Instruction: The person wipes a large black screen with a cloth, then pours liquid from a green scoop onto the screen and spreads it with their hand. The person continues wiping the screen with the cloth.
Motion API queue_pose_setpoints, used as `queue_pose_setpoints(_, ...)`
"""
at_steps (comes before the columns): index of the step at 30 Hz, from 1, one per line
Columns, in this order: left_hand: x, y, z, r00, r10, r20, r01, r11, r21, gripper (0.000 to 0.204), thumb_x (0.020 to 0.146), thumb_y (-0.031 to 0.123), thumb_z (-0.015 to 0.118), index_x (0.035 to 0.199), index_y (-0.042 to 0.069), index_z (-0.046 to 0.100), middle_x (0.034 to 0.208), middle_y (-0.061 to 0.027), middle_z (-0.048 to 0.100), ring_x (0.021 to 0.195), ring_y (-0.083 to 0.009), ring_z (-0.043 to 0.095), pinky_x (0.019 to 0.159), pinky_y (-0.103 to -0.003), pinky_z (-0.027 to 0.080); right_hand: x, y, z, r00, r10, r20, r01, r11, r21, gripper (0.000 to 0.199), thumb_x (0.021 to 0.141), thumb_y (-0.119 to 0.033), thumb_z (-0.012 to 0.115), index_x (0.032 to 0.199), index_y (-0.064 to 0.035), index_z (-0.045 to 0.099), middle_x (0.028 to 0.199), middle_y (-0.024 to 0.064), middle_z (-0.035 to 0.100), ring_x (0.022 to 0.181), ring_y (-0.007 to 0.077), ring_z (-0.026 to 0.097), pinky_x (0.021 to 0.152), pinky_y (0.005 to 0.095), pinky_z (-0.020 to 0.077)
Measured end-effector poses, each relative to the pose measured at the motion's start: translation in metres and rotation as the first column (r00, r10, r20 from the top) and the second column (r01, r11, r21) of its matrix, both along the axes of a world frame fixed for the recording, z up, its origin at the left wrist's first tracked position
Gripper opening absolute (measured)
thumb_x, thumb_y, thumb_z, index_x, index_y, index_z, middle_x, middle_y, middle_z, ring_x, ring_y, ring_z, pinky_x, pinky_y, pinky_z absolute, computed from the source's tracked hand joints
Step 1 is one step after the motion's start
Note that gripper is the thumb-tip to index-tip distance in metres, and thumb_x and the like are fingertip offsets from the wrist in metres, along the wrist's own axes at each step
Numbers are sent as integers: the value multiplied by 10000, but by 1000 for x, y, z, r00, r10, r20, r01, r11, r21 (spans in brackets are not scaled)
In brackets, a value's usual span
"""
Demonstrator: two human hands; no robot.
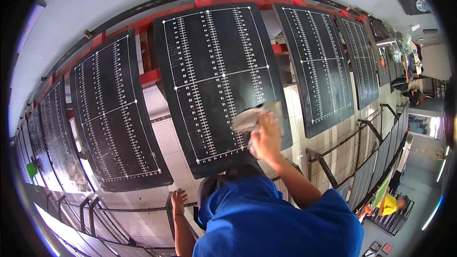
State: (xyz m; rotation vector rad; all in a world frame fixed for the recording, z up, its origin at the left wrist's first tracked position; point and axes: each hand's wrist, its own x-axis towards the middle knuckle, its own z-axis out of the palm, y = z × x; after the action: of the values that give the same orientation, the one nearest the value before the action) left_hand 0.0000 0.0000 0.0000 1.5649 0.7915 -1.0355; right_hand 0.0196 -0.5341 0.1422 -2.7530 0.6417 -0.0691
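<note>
A large black panel (209,66) with white ruled lines and dots hangs in front of me on a red rack. My right hand (265,138) is raised to its lower right part and grips a crumpled grey cloth (247,119), which presses against the panel's face. My left hand (178,197) is low down with its fingers spread. It rests by the top of a dark metal rail (128,208) below the panel and holds nothing. My blue shirt (276,223) fills the lower middle of the view.
Similar black ruled panels hang to the left (114,114) and right (316,66) along the red frame (150,77). Metal racks with more panels stand at the lower right (376,162). A person in yellow (390,204) crouches there, and another person (416,96) is far right.
</note>
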Motion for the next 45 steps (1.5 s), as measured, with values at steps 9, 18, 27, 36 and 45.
queue_pose_setpoints(9, -44, -85, 43, 994, -51, -98, 57, 997, 60, 408, 999, 346, 507, 1219, 10, 579, 1046, -101, 722, 894, -210, 685, 725, -332, 539, 323, -215, -40, 973, -115, 199, 181, 917, -357, 670, 948, -382, 518, 1428, 73, 412, 1498, 302, 374, 1415, 442, 327, 1181, 512, 232)
queue_pose_setpoints(18, 25, -87, 17, 948, -303, 99, 297, 952, 71, 395, 1002, 335, 493, 1277, 60, 564, 1164, -118, 680, 938, -203, 671, 696, -314, 518, 308, 62, 38, 843, 538, 18, -531, 837, -133, 560, 916, -305, 493, 1340, 61, 506, 1402, 231, 485, 1272, 341, 479, 1095, 471, 344)
queue_pose_setpoints(27, -12, -20, 11, 992, 113, -60, -107, 990, 96, 333, 996, 356, 507, 1186, 93, 584, 1125, -106, 689, 857, -247, 665, 696, -359, 524, 169, -112, 15, 999, 8, 34, -14, 984, 179, 590, 924, -275, 591, 1468, -110, 433, 1560, 198, 330, 1454, 399, 273, 1195, 482, 224)
queue_pose_setpoints(36, -169, -3, 24, 981, -183, -67, 195, 932, 305, 456, 920, 408, 609, 1020, -24, 713, 925, -129, 734, 859, -246, 681, 788, -370, 515, 450, -71, -1, 914, 395, -95, -400, 833, -382, 345, 886, -355, 593, 1110, -129, 725, 1304, 184, 571, 1200, 351, 546, 947, 512, 454)
queue_pose_setpoints(45, -13, -38, 44, 992, 112, 62, -119, 985, 124, 421, 996, 378, 524, 1235, 36, 579, 1101, -126, 695, 895, -244, 681, 743, -374, 542, 244, 107, 12, 812, 574, 108, -572, 819, -52, 613, 939, -300, 481, 1414, 83, 415, 1510, 244, 362, 1406, 391, 333, 1193, 480, 229)
